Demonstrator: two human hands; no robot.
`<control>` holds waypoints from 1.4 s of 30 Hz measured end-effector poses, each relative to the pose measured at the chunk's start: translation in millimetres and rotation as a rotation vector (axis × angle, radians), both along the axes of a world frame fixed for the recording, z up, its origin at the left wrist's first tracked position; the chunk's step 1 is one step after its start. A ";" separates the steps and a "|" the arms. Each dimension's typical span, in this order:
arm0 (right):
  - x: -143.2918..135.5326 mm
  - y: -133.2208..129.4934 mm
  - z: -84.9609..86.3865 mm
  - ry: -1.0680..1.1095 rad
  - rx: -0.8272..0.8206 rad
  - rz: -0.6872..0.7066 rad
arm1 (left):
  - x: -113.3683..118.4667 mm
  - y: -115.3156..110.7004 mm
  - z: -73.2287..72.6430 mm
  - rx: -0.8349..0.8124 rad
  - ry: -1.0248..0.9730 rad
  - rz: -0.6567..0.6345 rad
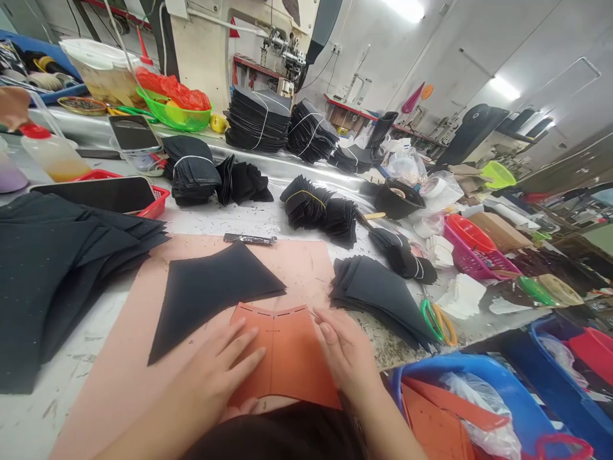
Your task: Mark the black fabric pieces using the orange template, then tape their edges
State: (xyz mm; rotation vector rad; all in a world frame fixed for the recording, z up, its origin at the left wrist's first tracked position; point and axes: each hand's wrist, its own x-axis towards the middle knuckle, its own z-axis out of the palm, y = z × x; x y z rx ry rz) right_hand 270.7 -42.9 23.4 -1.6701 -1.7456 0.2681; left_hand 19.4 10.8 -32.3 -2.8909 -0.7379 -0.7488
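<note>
Left hand (pixel 216 365) lies spread over the orange card (pixel 294 358), likely steadying it, while right hand (pixel 350 350) (grip unclear) sits at its edge

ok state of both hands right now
Left hand: open, spread over the orange piece.
Right hand: partly curled at the piece's right edge; whether it grips anything cannot be told.

bright | light from glowing ceiling lamps (pixel 405 9), glare-white | edges stretched | far right background soft
</note>
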 end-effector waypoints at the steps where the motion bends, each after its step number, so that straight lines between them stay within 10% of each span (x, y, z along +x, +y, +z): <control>1: -4.2 5.5 3.9 0.054 -0.020 0.004 | 0.8 -0.8 0.1 -0.017 -0.020 0.009; 8: -42.3 39.7 10.2 0.133 -0.298 0.125 | 4.3 -3.1 -2.2 -0.051 -0.085 0.015; 24: -53.5 50.3 9.5 0.118 -0.296 0.140 | 3.3 -1.1 -0.7 -0.044 -0.063 -0.001; 32: -88.4 68.1 5.5 0.060 -0.258 0.232 | 15.2 0.1 31.1 0.027 -0.058 -0.051; 42: -22.1 39.3 6.5 0.179 -0.306 0.032 | 7.9 -5.6 16.8 -0.064 -0.102 0.034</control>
